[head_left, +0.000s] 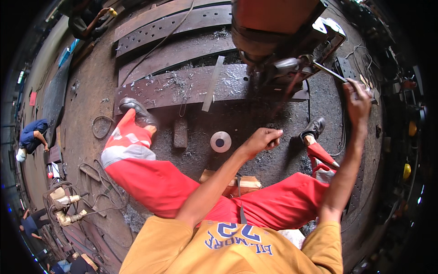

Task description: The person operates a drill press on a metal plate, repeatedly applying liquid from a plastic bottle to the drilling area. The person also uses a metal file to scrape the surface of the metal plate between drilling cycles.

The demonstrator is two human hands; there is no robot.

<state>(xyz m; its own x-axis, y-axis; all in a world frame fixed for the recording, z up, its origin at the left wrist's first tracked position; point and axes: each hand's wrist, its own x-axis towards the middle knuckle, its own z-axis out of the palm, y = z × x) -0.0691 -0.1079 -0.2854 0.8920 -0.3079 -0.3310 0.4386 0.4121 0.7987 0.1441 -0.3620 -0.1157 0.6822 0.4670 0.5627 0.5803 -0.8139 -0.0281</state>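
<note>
Right hand (357, 101): grasping outer end of metal lever (331, 72) | Left hand (263, 141): loosely clenched, contents cannot be told | Machine (276, 18): left of right hand, lever extending from it | Pale ring (213, 142): on floor (197, 160), near left hand's left side | Drilled plate (157, 90): ahead of left hand, flat strip (213, 84) across it

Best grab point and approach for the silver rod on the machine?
Take the rod at its outer end, coming from the right. It is slim and straight and sticks out rightward from the machine, so that end looks the easiest to wrap fingers around. The right hand is at that end.
</note>
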